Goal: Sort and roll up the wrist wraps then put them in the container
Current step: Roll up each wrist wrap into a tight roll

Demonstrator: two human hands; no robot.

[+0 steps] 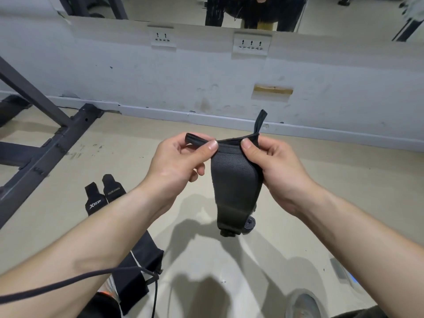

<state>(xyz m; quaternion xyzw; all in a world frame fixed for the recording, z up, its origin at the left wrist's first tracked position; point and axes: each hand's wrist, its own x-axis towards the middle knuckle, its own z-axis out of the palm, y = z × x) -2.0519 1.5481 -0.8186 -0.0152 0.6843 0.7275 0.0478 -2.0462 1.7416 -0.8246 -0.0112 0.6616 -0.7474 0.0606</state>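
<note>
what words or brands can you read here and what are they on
"XTEP": white print on the left floor wrap
"XUSYING": on the right floor wrap; small, so the spelling is unsure
No text shows on the held wrap.

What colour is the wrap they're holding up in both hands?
The wrap is black, finely woven; head view shows it best.

Both hands pinch a black wrist wrap [236, 177] by its top edge, left hand [181, 161] and right hand [273, 164]; it hangs above the floor [321, 180], two more wraps [103, 193] lying left.
</note>
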